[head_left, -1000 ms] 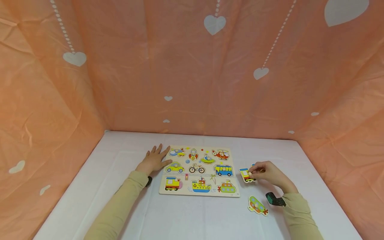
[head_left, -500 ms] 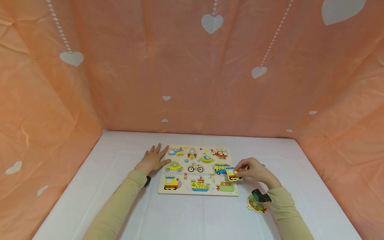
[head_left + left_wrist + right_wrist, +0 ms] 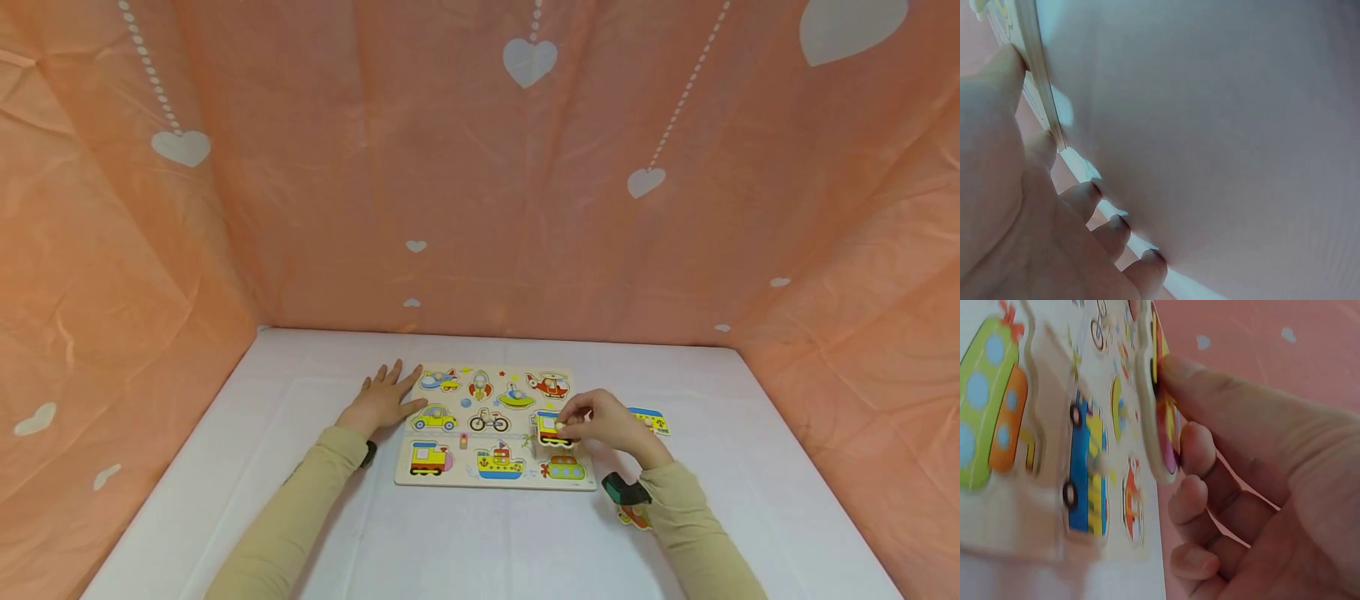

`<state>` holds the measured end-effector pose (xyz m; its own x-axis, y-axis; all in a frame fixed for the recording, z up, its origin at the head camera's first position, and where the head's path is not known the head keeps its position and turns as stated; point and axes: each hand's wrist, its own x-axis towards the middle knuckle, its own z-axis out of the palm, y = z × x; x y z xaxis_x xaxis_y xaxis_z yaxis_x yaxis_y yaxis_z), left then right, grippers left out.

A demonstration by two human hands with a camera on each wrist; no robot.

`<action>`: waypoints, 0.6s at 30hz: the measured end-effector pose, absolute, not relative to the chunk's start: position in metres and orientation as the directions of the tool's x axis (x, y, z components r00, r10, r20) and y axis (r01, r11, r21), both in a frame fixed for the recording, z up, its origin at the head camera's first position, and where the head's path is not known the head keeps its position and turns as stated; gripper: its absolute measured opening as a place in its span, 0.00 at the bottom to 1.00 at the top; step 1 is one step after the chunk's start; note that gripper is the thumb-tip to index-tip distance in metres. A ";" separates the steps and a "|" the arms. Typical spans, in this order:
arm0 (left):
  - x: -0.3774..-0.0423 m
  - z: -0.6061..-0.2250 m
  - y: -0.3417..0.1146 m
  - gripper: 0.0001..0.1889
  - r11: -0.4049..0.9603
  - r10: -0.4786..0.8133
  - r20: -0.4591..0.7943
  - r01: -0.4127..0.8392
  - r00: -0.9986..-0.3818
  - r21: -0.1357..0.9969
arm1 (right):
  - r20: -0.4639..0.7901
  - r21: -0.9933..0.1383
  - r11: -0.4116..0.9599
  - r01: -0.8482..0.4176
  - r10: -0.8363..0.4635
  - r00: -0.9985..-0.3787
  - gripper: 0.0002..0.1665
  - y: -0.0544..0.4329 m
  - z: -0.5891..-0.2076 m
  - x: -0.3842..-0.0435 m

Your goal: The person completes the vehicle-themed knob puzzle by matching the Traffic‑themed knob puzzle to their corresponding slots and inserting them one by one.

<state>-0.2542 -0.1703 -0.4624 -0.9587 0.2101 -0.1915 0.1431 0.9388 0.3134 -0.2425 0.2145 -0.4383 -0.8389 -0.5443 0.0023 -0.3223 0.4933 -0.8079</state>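
Observation:
My left hand (image 3: pixel 378 404) lies with fingers spread at the left side of a wooden peg puzzle board (image 3: pixel 463 467) printed with vehicles. In the left wrist view, thumb and index finger of that hand (image 3: pixel 1041 212) touch the board's edge (image 3: pixel 1040 72). My right hand (image 3: pixel 609 423) pinches a train puzzle piece (image 3: pixel 546 428) by its knob. It holds the piece above the board's right part, over the bus. Seen edge-on in the right wrist view, the train piece (image 3: pixel 1147 406) stands apart from the board, near the bus (image 3: pixel 1088 481) and submarine picture (image 3: pixel 985 400).
Right of the board lies a blue and yellow piece (image 3: pixel 654 419), partly behind the right hand. A submarine piece (image 3: pixel 632 517) lies nearer, mostly hidden under the right wrist. White cloth covers the table (image 3: pixel 465 550). Orange curtains (image 3: pixel 465 208) with hearts enclose it.
My right hand has carried the train piece leftward from beside the board to above it. The blue and yellow piece has come into fuller view. The left hand stays in place.

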 end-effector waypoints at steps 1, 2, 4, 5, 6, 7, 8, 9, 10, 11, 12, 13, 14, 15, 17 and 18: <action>-0.254 -0.462 -0.170 0.39 0.940 0.209 -0.194 0.142 -0.959 0.310 | 0.002 -0.810 0.489 -0.324 -0.550 -0.835 0.08 0.211 -0.438 -0.242; -0.254 -0.463 -0.170 0.39 0.941 0.209 -0.193 0.144 -0.959 0.307 | 0.003 -0.812 0.484 -0.327 -0.556 -0.831 0.08 0.208 -0.438 -0.242; -0.255 -0.464 -0.170 0.38 0.942 0.211 -0.187 0.148 -0.959 0.303 | -0.002 -0.818 0.475 -0.324 -0.565 -0.825 0.08 0.201 -0.437 -0.241; -0.255 -0.464 -0.170 0.38 0.942 0.211 -0.186 0.148 -0.960 0.302 | -0.003 -0.817 0.476 -0.326 -0.569 -0.822 0.07 0.197 -0.438 -0.241; -0.255 -0.464 -0.171 0.38 0.942 0.210 -0.185 0.147 -0.960 0.303 | 0.000 -0.814 0.476 -0.332 -0.572 -0.820 0.07 0.194 -0.438 -0.241; -0.255 -0.464 -0.171 0.38 0.941 0.210 -0.182 0.148 -0.961 0.305 | 0.007 -0.812 0.475 -0.341 -0.575 -0.818 0.07 0.190 -0.438 -0.241; -0.255 -0.464 -0.171 0.38 0.939 0.211 -0.178 0.149 -0.961 0.309 | 0.014 -0.807 0.475 -0.351 -0.578 -0.816 0.07 0.186 -0.438 -0.240; -0.255 -0.464 -0.171 0.38 0.939 0.211 -0.175 0.150 -0.962 0.311 | 0.020 -0.805 0.475 -0.357 -0.580 -0.815 0.07 0.182 -0.438 -0.240; -0.254 -0.464 -0.171 0.38 0.938 0.211 -0.173 0.149 -0.962 0.313 | 0.028 -0.801 0.473 -0.367 -0.583 -0.812 0.07 0.178 -0.438 -0.240; -0.254 -0.464 -0.171 0.38 0.938 0.211 -0.172 0.149 -0.962 0.314 | 0.036 -0.798 0.470 -0.376 -0.587 -0.809 0.07 0.174 -0.438 -0.239; -0.254 -0.464 -0.171 0.38 0.937 0.210 -0.173 0.148 -0.962 0.315 | 0.044 -0.797 0.467 -0.384 -0.589 -0.807 0.07 0.170 -0.438 -0.239; -0.254 -0.464 -0.171 0.38 0.938 0.211 -0.174 0.149 -0.962 0.314 | 0.051 -0.795 0.463 -0.391 -0.592 -0.804 0.07 0.166 -0.438 -0.238; -0.254 -0.464 -0.171 0.38 0.938 0.211 -0.176 0.149 -0.962 0.312 | 0.056 -0.793 0.463 -0.396 -0.592 -0.804 0.07 0.162 -0.438 -0.237; -0.254 -0.464 -0.172 0.38 0.939 0.211 -0.178 0.149 -0.961 0.310 | 0.061 -0.790 0.463 -0.402 -0.593 -0.803 0.07 0.157 -0.438 -0.237; -0.254 -0.463 -0.172 0.38 0.939 0.211 -0.182 0.147 -0.961 0.312 | 0.077 -0.787 0.456 -0.416 -0.596 -0.799 0.07 0.149 -0.438 -0.235; -0.254 -0.462 -0.172 0.38 0.939 0.211 -0.182 0.148 -0.960 0.311 | 0.083 -0.786 0.453 -0.420 -0.596 -0.799 0.07 0.145 -0.439 -0.235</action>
